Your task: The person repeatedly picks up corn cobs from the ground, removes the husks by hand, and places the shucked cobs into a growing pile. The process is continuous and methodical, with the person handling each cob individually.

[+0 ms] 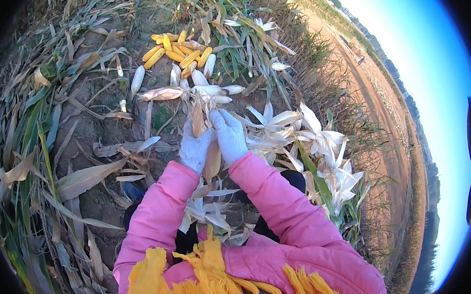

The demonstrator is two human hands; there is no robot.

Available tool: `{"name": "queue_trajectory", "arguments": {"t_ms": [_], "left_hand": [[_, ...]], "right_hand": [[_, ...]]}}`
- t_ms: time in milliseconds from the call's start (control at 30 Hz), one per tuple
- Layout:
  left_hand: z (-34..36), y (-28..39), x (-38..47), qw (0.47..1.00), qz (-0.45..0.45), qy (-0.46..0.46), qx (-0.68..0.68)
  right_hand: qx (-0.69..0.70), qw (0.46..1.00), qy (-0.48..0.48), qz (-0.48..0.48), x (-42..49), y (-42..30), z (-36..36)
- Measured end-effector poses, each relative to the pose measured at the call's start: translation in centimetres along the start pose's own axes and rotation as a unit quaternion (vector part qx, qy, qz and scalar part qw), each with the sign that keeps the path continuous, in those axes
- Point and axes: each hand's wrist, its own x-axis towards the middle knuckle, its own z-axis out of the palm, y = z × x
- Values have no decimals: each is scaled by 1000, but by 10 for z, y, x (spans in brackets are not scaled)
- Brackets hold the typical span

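Observation:
My left hand point(195, 148), in a white knit glove, is closed around a corn ear still in its dry husk point(198, 119). Against the other side of this ear, my gloved right hand point(230, 134) pinches at the husk. Loose husk leaf hangs down between my wrists, and the fingers partly hide the ear. Just beyond my hands lie several unhusked corn ears point(163, 93), pale and papery. Farther off is a heap of bare yellow corn ears point(191, 58).
Stripped white husks point(325, 142) are piled at my right, with more husks point(207, 212) between my legs. Cut corn stalks and leaves point(38, 117) cover the ground on the left. Dry grass point(314, 55) borders a dirt track point(377, 99) at far right.

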Motion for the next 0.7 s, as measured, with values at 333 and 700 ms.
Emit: {"name": "queue_trajectory", "arguments": {"t_ms": [333, 700], "left_hand": [[-6, 3, 13, 988, -24, 15, -151], [-68, 17, 51, 949, 32, 189, -251]], "right_hand": [[431, 887, 40, 162, 11, 36, -5], [406, 879, -75, 237, -61, 68, -36]]}}
